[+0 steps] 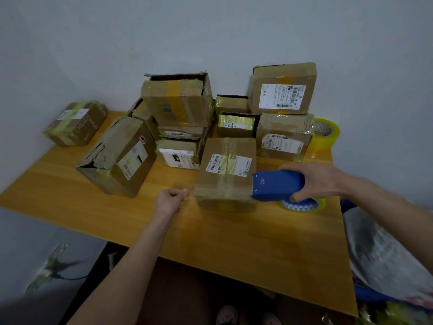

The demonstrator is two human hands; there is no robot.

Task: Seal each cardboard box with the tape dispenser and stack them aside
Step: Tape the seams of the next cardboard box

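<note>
Wooden table (210, 242), left fingers (184, 196) pinching tape end (188, 189) beside cardboard box (225, 177), right fingers (301, 197) gripping tape dispenser (276, 185)

Two forearms (131, 266) are shown bare over the table (234, 231), each ending in a bare hand, the left hand (171, 201) and the right hand (321, 181). Below the table's near edge, two feet (226, 315) are seen in pale pink footwear (271, 319) marked with small dark dots; its kind cannot be told.

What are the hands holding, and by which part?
Right hand grips the tape dispenser around its body; left hand pinches the free end of the tape.
</note>
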